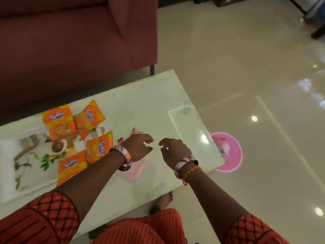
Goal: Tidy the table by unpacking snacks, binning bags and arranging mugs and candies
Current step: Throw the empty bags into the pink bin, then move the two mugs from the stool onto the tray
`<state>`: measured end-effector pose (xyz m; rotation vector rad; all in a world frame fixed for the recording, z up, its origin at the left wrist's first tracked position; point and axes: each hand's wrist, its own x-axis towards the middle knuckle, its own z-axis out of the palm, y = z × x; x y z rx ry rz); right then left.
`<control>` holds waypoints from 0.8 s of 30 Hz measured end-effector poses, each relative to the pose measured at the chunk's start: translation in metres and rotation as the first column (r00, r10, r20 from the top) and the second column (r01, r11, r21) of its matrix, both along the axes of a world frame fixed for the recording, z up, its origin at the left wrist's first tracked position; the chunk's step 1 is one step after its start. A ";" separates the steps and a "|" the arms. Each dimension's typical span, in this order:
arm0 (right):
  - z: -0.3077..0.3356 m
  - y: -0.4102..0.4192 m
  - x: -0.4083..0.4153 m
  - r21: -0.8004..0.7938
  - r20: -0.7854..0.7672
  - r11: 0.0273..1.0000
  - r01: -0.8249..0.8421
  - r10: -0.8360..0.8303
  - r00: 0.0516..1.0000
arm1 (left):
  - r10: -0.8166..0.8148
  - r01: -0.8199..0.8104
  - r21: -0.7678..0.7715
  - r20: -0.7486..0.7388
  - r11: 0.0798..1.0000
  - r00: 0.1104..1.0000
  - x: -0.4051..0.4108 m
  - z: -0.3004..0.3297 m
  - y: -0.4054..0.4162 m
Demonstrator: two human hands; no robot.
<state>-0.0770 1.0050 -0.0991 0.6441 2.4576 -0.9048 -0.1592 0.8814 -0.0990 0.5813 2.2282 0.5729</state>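
Left hand (139, 147) and right hand (173, 149) reaching forward side by side, palms down, fingers loosely curled, empty, bangled wrists.

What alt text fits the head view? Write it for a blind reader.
Two bare hands, left and right, hover open and empty above a glossy white table. Four orange snack packets lie on a floral tray at left; a pink plastic bin sits on the floor.

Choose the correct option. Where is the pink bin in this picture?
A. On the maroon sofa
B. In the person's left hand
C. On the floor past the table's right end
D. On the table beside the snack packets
C: the pink bin stands on the glossy floor, partly hidden behind the right end of the white table, away from the orange snack packets, and neither hand touches it.
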 end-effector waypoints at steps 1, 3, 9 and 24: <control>0.001 -0.020 -0.007 -0.005 0.002 0.998 -0.056 0.056 0.998 | 0.057 -0.057 0.013 -0.005 0.998 0.998 -0.002 0.000 -0.022; 0.004 -0.065 -0.022 -0.009 0.000 0.985 -0.170 0.170 0.985 | 0.159 -0.158 0.051 -0.019 0.986 0.987 -0.006 0.000 -0.071; 0.007 -0.196 -0.057 -0.003 -0.037 0.912 -0.410 0.410 0.912 | 0.429 -0.427 0.134 0.011 0.894 0.903 -0.006 0.000 -0.214; 0.010 -0.625 -0.077 -0.077 -0.025 0.349 -0.934 0.936 0.352 | 0.961 -0.969 0.092 -0.184 0.228 0.209 0.100 0.005 -0.629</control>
